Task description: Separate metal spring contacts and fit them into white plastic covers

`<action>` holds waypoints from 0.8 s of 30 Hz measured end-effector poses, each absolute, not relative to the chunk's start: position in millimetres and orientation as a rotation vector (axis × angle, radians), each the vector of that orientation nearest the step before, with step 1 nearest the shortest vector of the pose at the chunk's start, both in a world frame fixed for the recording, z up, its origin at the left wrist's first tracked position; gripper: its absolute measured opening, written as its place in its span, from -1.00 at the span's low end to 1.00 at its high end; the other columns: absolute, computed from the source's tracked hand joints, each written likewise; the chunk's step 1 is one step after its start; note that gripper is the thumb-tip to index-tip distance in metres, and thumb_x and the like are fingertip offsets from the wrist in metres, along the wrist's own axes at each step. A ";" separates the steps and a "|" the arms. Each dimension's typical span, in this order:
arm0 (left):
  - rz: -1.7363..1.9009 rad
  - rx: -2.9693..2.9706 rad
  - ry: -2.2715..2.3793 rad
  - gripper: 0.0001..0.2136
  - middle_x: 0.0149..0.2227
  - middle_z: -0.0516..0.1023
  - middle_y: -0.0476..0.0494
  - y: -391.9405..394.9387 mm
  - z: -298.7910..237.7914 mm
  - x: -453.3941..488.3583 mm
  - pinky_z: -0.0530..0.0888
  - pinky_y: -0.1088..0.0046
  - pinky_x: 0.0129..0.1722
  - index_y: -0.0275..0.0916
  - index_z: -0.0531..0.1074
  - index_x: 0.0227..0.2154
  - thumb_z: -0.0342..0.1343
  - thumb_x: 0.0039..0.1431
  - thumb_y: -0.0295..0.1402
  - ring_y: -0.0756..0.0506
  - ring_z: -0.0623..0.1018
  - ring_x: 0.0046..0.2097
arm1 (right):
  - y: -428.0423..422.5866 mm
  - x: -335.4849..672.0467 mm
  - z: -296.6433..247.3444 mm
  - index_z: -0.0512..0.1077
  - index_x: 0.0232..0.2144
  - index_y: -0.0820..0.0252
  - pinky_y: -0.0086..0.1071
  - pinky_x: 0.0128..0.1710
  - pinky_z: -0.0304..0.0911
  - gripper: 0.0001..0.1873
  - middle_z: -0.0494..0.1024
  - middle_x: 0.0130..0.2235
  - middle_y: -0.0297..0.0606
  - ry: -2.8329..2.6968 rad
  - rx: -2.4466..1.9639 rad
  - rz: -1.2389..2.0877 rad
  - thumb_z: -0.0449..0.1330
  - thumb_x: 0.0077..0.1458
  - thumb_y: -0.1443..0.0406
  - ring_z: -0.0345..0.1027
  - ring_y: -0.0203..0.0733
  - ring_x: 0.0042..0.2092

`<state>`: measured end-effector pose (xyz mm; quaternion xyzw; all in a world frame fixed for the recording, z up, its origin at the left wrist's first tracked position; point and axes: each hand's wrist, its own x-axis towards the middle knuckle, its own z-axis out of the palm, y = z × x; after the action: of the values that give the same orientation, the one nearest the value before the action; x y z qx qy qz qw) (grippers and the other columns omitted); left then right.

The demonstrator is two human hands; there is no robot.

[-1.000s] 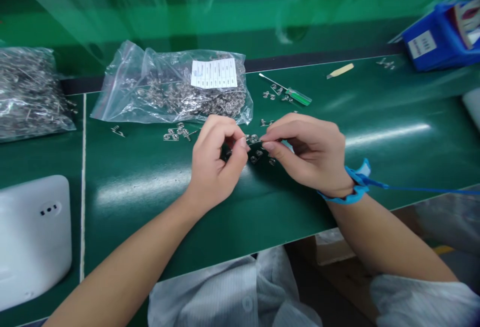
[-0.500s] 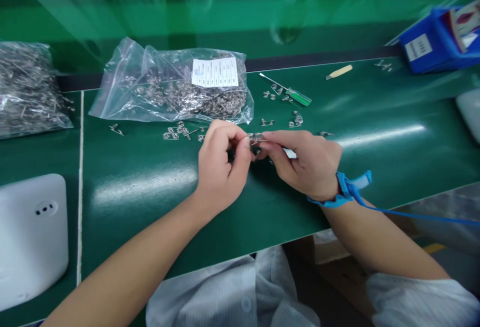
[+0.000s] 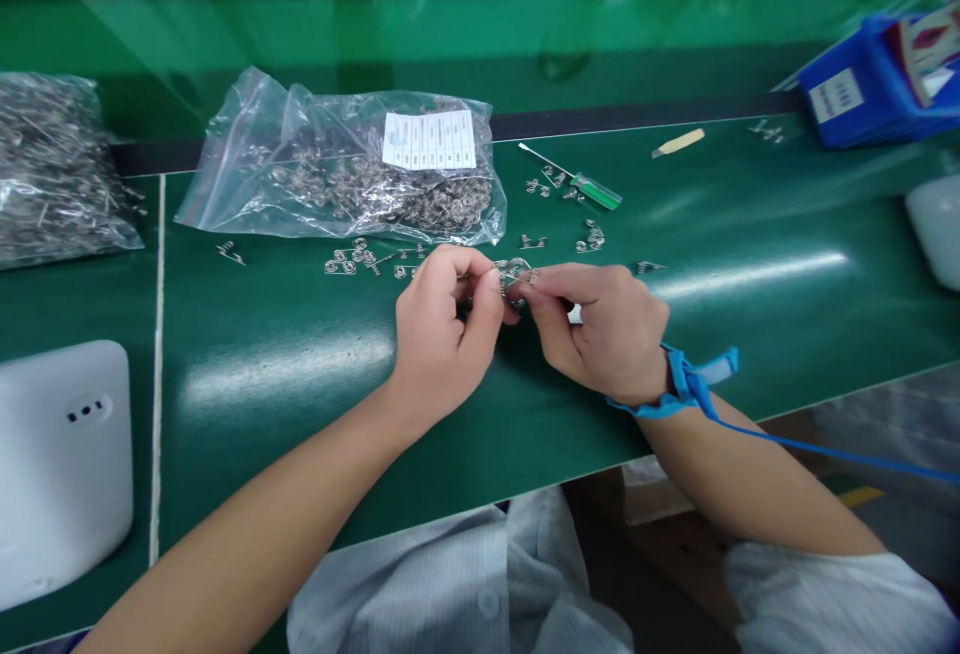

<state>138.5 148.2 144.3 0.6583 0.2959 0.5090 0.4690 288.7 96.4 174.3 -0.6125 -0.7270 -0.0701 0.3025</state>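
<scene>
My left hand (image 3: pixel 448 334) and my right hand (image 3: pixel 600 329) meet over the middle of the green table, each closed in a pinch. Between the fingertips are small coiled metal springs (image 3: pixel 514 270), held by both hands. Fingers partly hide them, so I cannot tell how many there are or whether they are hooked together. More loose springs (image 3: pixel 352 258) lie just beyond my left hand, and another small group (image 3: pixel 592 236) lies past my right hand. A blue wrist strap (image 3: pixel 679 384) with a cord is round my right wrist.
A clear bag of springs (image 3: pixel 420 184) with a white label lies behind my hands. Another full bag (image 3: pixel 60 174) is at the left. A green-handled screwdriver (image 3: pixel 596 191), a cream-handled tool (image 3: pixel 681 142) and a blue bin (image 3: pixel 862 94) lie rightward; a white casing (image 3: pixel 64 474) is front left.
My right hand has shifted slightly left and tilted its fingertips. The springs between my fingers have turned and now show a round coil. My left hand stays almost in place.
</scene>
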 end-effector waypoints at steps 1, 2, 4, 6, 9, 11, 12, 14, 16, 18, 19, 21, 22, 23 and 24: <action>1.235 1.600 0.733 -0.92 -0.38 0.47 0.06 147.5 144.3 138.5 0.48 0.56 -0.43 -0.17 0.28 -0.27 0.02 0.40 -0.38 0.12 0.51 -0.50 | 96.8 288.5 174.6 0.50 -0.48 0.10 -0.41 -0.40 0.36 -0.74 0.64 -0.44 -0.37 -1.922 -1.610 -0.170 0.13 0.26 0.33 0.51 -0.23 -0.44; 1.221 1.583 0.739 -0.92 -0.40 0.47 0.07 146.9 144.0 138.5 0.49 0.56 -0.44 -0.16 0.27 -0.26 0.02 0.40 -0.36 0.10 0.53 -0.49 | 97.3 288.4 174.5 0.49 -0.49 0.10 -0.42 -0.40 0.35 -0.74 0.64 -0.44 -0.37 -1.922 -1.578 -0.144 0.14 0.25 0.35 0.51 -0.24 -0.42; 1.204 1.550 0.737 -0.92 -0.42 0.49 0.08 145.9 143.0 138.8 0.50 0.55 -0.45 -0.16 0.27 -0.25 0.02 0.40 -0.34 0.07 0.59 -0.46 | 98.4 288.7 173.2 0.46 -0.50 0.09 -0.44 -0.43 0.32 -0.74 0.61 -0.46 -0.39 -1.919 -1.487 -0.080 0.14 0.24 0.38 0.51 -0.25 -0.40; 1.195 1.526 0.721 -0.92 -0.41 0.50 0.07 145.3 142.0 139.1 0.50 0.54 -0.46 -0.16 0.27 -0.24 0.03 0.39 -0.32 0.05 0.62 -0.44 | 99.2 289.2 171.3 0.41 -0.54 0.08 -0.44 -0.46 0.29 -0.71 0.57 -0.50 -0.40 -1.898 -1.430 -0.031 0.14 0.24 0.39 0.50 -0.26 -0.41; 1.180 1.505 0.716 -0.91 -0.41 0.51 0.06 145.3 140.7 139.4 0.49 0.54 -0.48 -0.16 0.27 -0.24 0.04 0.39 -0.30 0.03 0.63 -0.43 | 100.2 290.3 168.7 0.40 -0.52 0.06 -0.40 -0.46 0.33 -0.73 0.58 -0.48 -0.39 -1.860 -1.440 -0.015 0.15 0.24 0.37 0.51 -0.22 -0.41; 1.158 1.486 0.714 -0.90 -0.43 0.52 0.06 146.0 140.1 139.3 0.49 0.54 -0.48 -0.15 0.27 -0.24 0.05 0.39 -0.28 0.03 0.63 -0.44 | 101.1 291.3 167.1 0.42 -0.47 0.04 -0.38 -0.44 0.37 -0.78 0.62 -0.42 -0.36 -1.844 -1.432 0.001 0.16 0.24 0.35 0.54 -0.19 -0.38; 1.143 1.472 0.701 -0.89 -0.44 0.53 0.06 146.4 139.9 139.1 0.48 0.54 -0.49 -0.15 0.27 -0.24 0.05 0.39 -0.28 0.03 0.63 -0.44 | 101.7 291.9 166.0 0.43 -0.44 0.04 -0.38 -0.45 0.37 -0.80 0.64 -0.40 -0.35 -1.832 -1.412 0.021 0.16 0.25 0.34 0.55 -0.19 -0.37; 1.112 1.438 0.649 -0.89 -0.45 0.54 0.06 147.7 139.9 138.5 0.47 0.54 -0.51 -0.15 0.28 -0.25 0.05 0.40 -0.27 0.03 0.61 -0.46 | 102.8 293.2 163.0 0.43 -0.40 0.04 -0.39 -0.49 0.36 -0.82 0.65 -0.38 -0.35 -1.798 -1.346 0.096 0.15 0.28 0.32 0.56 -0.20 -0.39; 1.079 1.406 0.575 -0.88 -0.44 0.56 0.05 149.3 140.8 137.3 0.46 0.53 -0.53 -0.15 0.29 -0.26 0.05 0.40 -0.26 0.03 0.61 -0.47 | 103.6 294.6 159.1 0.39 -0.35 0.02 -0.41 -0.54 0.34 -0.86 0.63 -0.40 -0.37 -1.731 -1.256 0.177 0.14 0.29 0.33 0.53 -0.24 -0.45; 1.050 1.383 0.513 -0.87 -0.44 0.57 0.04 150.9 142.4 135.9 0.45 0.52 -0.53 -0.16 0.31 -0.27 0.07 0.39 -0.26 0.03 0.61 -0.48 | 104.3 296.3 155.8 0.36 -0.29 0.01 -0.42 -0.54 0.34 -0.89 0.62 -0.39 -0.39 -1.675 -1.185 0.199 0.15 0.29 0.35 0.50 -0.27 -0.47; 1.035 1.375 0.491 -0.88 -0.45 0.56 0.04 151.7 143.3 135.2 0.45 0.52 -0.53 -0.17 0.32 -0.27 0.08 0.39 -0.26 0.03 0.60 -0.48 | 104.9 297.1 155.0 0.35 -0.27 0.01 -0.42 -0.54 0.34 -0.89 0.62 -0.38 -0.39 -1.676 -1.165 0.180 0.17 0.28 0.37 0.49 -0.28 -0.47; 1.015 1.364 0.465 -0.89 -0.48 0.54 0.05 152.9 144.9 134.3 0.42 0.52 -0.54 -0.17 0.34 -0.26 0.09 0.38 -0.28 0.03 0.59 -0.50 | 106.5 298.8 155.5 0.35 -0.26 0.03 -0.43 -0.52 0.34 -0.87 0.63 -0.35 -0.37 -1.735 -1.138 0.113 0.19 0.26 0.39 0.50 -0.29 -0.44; 1.009 1.363 0.458 -0.89 -0.50 0.53 0.06 153.2 145.4 134.1 0.41 0.53 -0.55 -0.18 0.35 -0.26 0.10 0.38 -0.28 0.03 0.58 -0.50 | 107.5 299.4 156.8 0.36 -0.27 0.04 -0.43 -0.51 0.34 -0.87 0.63 -0.35 -0.37 -1.784 -1.117 0.089 0.19 0.25 0.41 0.50 -0.29 -0.43; 1.006 1.363 0.456 -0.89 -0.51 0.53 0.06 153.4 145.7 134.0 0.40 0.53 -0.55 -0.18 0.35 -0.26 0.10 0.37 -0.28 0.03 0.58 -0.50 | 108.5 299.9 158.8 0.36 -0.29 0.05 -0.43 -0.50 0.33 -0.86 0.62 -0.36 -0.37 -1.823 -1.092 0.076 0.18 0.25 0.42 0.50 -0.29 -0.43; 1.006 1.365 0.459 -0.89 -0.51 0.52 0.06 153.5 145.7 134.1 0.40 0.54 -0.55 -0.18 0.35 -0.26 0.10 0.37 -0.28 0.03 0.58 -0.50 | 109.5 300.3 161.0 0.37 -0.32 0.06 -0.42 -0.49 0.34 -0.84 0.62 -0.38 -0.37 -1.853 -1.066 0.077 0.17 0.25 0.44 0.50 -0.29 -0.42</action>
<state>134.1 153.5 145.7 0.5980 0.2011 0.4407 0.6385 300.3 109.5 161.0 -0.4371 -0.7596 0.0315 0.4806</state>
